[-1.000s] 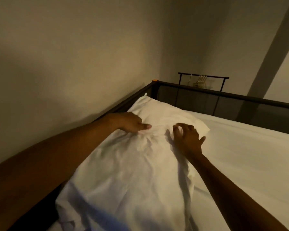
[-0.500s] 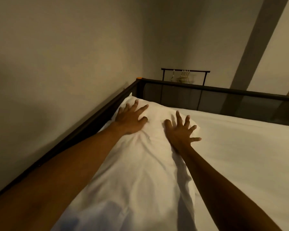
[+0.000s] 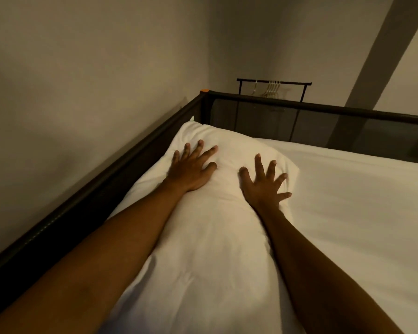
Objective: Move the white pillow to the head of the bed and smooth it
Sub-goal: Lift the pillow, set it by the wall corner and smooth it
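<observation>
Head view looks down both bare forearms to the white pillow (image 3: 217, 237), which lies along the wall side of the bed (image 3: 348, 213), its far end tucked into the corner where the dark side rail (image 3: 121, 169) meets the mesh end panel (image 3: 323, 126). The left hand (image 3: 191, 169) lies flat on the pillow's far end with fingers spread, grasping nothing; the right hand (image 3: 263, 184) is likewise splayed and flat beside it, palm down near the pillow's right edge, holding nothing. By my reading the placing is done, if that railed end is the head of the bed, and the smoothing step is in hand. The next move seems to call for even, flat-palmed strokes outward toward the edges and corners, pressing lightly so the soft filling spreads and does not bunch. The pillow's long axis runs from the viewer toward the end panel, parallel to the side rail, its near end passing under the forearms at the bottom of the picture. Faint creases show in the middle of the cover.
</observation>
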